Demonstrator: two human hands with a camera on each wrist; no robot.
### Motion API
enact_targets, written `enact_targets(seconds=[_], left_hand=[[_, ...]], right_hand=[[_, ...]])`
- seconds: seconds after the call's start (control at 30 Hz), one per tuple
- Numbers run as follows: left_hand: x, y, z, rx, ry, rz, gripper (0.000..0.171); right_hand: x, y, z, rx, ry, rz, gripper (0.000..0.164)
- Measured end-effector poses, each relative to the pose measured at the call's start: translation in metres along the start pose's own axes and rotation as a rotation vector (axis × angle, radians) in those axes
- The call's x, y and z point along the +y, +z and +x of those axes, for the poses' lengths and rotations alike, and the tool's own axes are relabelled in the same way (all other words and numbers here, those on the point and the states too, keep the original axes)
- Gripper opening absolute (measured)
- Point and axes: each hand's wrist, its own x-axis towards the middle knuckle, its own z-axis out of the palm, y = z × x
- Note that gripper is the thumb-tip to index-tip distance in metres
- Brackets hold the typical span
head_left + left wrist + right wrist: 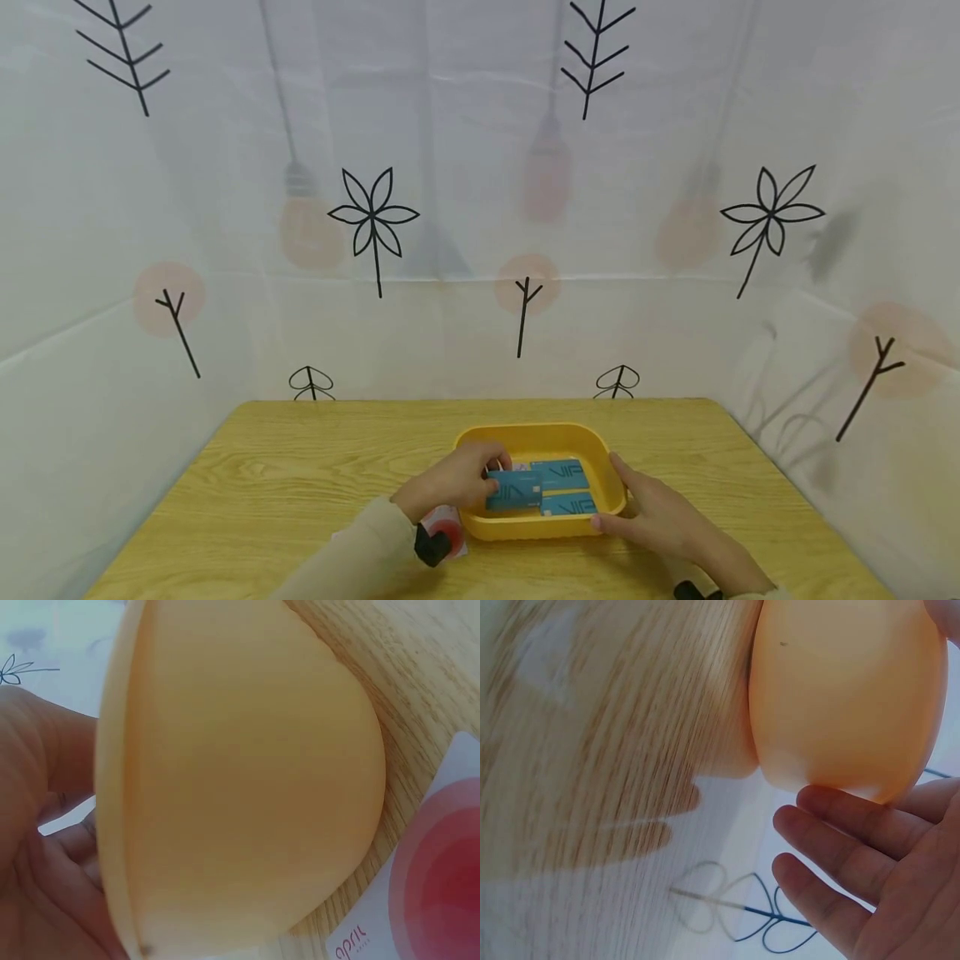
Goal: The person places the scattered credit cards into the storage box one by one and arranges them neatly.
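Observation:
My left hand (pixel 465 475) reaches over the left end of a yellow plastic tray (pixel 540 528) and pinches a blue card (pixel 513 490) between thumb and fingers. In the left wrist view the tray's wall (pixel 247 780) hides that card. Two more blue cards marked VIP, a far one (pixel 561 473) and a near one (pixel 567 504), lie in the tray. My right hand (pixel 660 512) holds the tray's right end, thumb at the near rim and index finger along the right side. Its other fingers (pixel 840 855) extend outside the wall.
A white card with red circles (pixel 442 877) lies on the wooden table (pixel 315 467) just left of the tray, partly under my left wrist. White patterned cloth (pixel 465 333) hangs behind the table and along both sides.

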Motion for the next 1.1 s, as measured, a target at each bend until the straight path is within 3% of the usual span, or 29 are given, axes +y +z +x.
enact_targets(seconds=[0.33,0.6,0.93,1.1], left_hand=[[0.000,0.002,0.004,-0.007,-0.007,0.099,0.027],[-0.001,0.004,0.008,-0.012,-0.019,0.175,0.017],[-0.005,0.006,0.011,-0.004,-0.014,0.362,0.010],[-0.007,0.006,0.013,-0.031,-0.020,0.356,0.012]], right_hand=[[0.001,0.001,0.000,0.007,-0.011,-0.004,0.104],[0.002,0.002,-0.001,0.012,-0.025,-0.009,0.102],[0.002,0.001,-0.001,0.008,-0.025,-0.014,0.102],[0.002,0.001,-0.001,0.013,-0.034,-0.013,0.101]])
